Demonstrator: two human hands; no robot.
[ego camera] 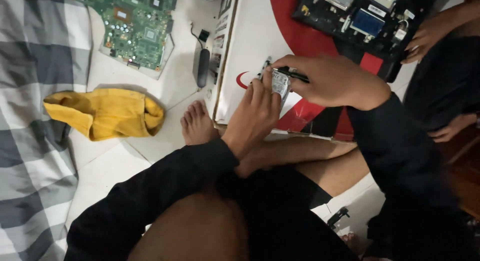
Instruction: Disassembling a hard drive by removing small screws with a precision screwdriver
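The small silver drive point(281, 83) sits between both hands above the white and red box point(250, 36), long axis apparently running away from the person. Left hand point(256, 111) grips its near end; right hand point(330, 81) holds a dark screwdriver point(292, 73) over its top.

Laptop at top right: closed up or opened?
Opened. The laptop lies with its cover off, internal boards and blue component exposed; another person's hand rests on its edge.

Long black sleeves reach both wrists; shorts apparently black too, legs and feet bare
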